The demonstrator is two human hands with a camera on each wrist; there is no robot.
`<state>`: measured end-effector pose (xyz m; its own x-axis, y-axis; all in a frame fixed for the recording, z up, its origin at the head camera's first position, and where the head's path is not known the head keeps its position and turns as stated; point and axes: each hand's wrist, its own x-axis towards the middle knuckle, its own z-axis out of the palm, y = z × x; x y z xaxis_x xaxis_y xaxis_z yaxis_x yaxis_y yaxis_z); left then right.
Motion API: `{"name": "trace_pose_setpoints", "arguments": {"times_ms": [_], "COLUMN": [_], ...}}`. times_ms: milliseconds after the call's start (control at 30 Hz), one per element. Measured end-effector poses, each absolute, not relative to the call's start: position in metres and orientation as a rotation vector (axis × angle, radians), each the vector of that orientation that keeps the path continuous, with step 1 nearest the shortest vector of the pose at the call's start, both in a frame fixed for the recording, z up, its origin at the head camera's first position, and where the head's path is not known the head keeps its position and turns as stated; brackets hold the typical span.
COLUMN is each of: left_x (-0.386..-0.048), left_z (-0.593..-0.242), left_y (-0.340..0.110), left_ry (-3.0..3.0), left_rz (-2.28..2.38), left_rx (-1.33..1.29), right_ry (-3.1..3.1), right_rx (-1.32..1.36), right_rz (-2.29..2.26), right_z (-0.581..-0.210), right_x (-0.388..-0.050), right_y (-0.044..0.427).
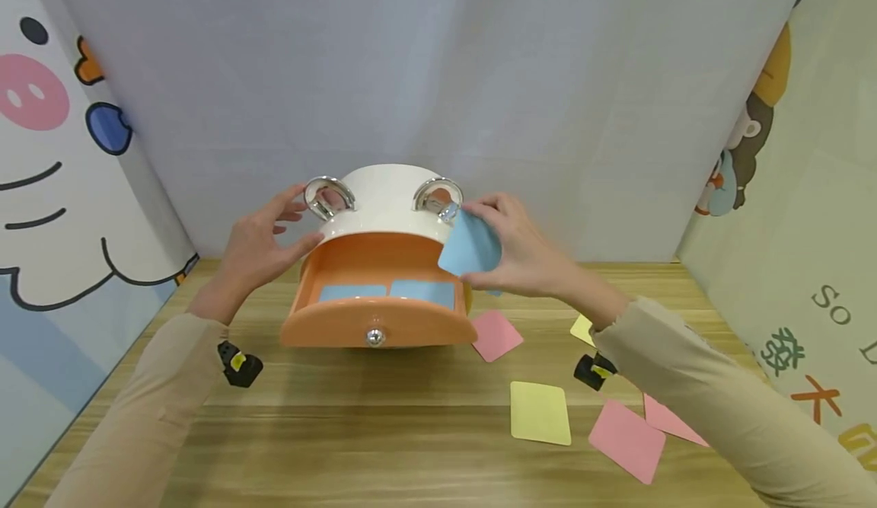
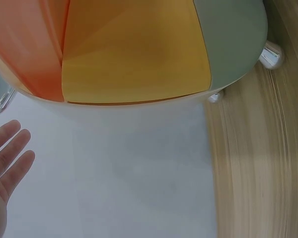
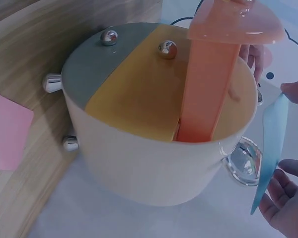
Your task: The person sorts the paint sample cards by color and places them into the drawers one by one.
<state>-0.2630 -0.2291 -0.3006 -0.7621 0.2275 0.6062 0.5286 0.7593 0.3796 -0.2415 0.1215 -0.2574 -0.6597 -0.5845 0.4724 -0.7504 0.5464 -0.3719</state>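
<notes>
A white rounded cabinet [image 1: 390,199] with two silver rings on top stands on the table. Its orange top drawer [image 1: 322,328] is pulled out, and two blue cards [image 1: 353,292] lie inside. My right hand [image 1: 526,250] pinches another blue card [image 1: 469,246] between thumb and fingers, upright at the drawer's right side; in the right wrist view this card [image 3: 272,144] looks slightly bent. At the cabinet's left side, my left hand [image 1: 259,243] has its fingers spread near the left ring [image 1: 330,196], the thumb tip by the cabinet's edge.
Pink cards [image 1: 626,439] and yellow cards [image 1: 540,413] lie scattered on the wooden table [image 1: 384,447] to the right. Below the orange drawer are a yellow drawer [image 3: 134,94] and a green drawer [image 3: 97,64], both closed. A pale curtain hangs behind.
</notes>
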Motion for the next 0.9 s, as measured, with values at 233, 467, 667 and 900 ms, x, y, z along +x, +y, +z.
{"name": "trace_pose_setpoints", "arguments": {"times_ms": [233, 467, 667, 900], "left_x": [-0.263, -0.263, -0.264, -0.264], "left_z": [-0.300, -0.301, -0.302, -0.301], "left_y": [-0.230, -0.229, -0.228, -0.229], "left_ry": [-2.422, -2.413, -2.406, -2.405], "left_rz": [-0.739, -0.747, -0.742, -0.740], "left_rx": [-0.564, -0.575, -0.589, -0.579], "right_ry": [-2.510, -2.491, -2.520, -2.513], "right_rx": [1.310, 1.406, 1.426, 1.443], "right_rz": [0.671, 0.625, 0.661, 0.683], "right_z": [-0.253, -0.253, -0.255, -0.254], "right_x": [-0.245, -0.247, -0.251, -0.252], "right_y": [0.089, 0.072, 0.067, 0.061]}}
